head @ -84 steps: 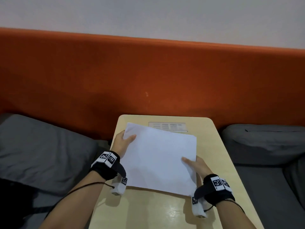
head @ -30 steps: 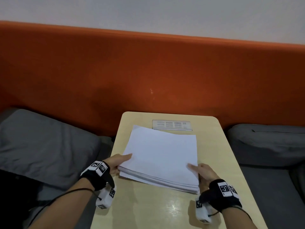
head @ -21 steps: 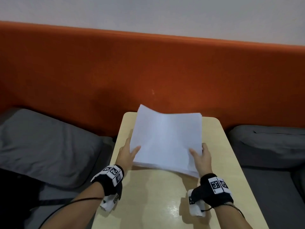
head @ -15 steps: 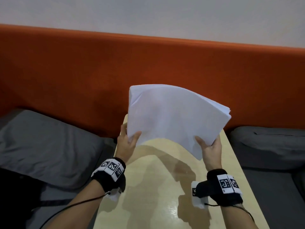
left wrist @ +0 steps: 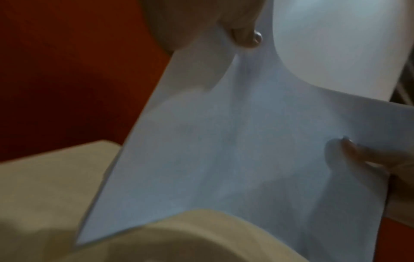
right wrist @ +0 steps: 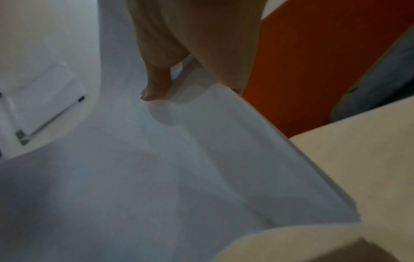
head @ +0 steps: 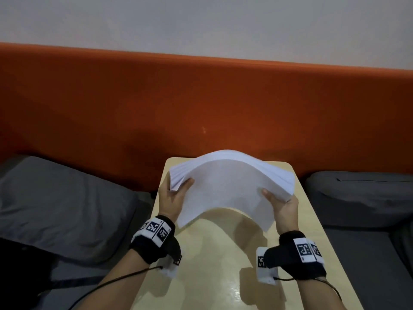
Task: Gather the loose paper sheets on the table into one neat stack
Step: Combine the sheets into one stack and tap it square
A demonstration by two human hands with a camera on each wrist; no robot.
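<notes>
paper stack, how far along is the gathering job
Done: the sheets look gathered into one paper stack; no loose sheet shows on the table. In hand: the left hand and right hand each grip a side, holding it bowed upward above the table, its side edges fanned unevenly. Left: squaring those edges and laying the stack flat.

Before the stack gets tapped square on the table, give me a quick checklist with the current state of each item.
1. Left hand grips the paper stack at its left edge: ok.
2. Right hand grips the right edge: ok.
3. Sheets aligned: not ok, the edges fan out at both ends.
4. Stack flat: not ok, it bows upward in an arch.
5. Bare table under the stack for tapping: ok.
6. No loose sheets left on the table: cannot tell, the far end is hidden behind the stack.
</notes>
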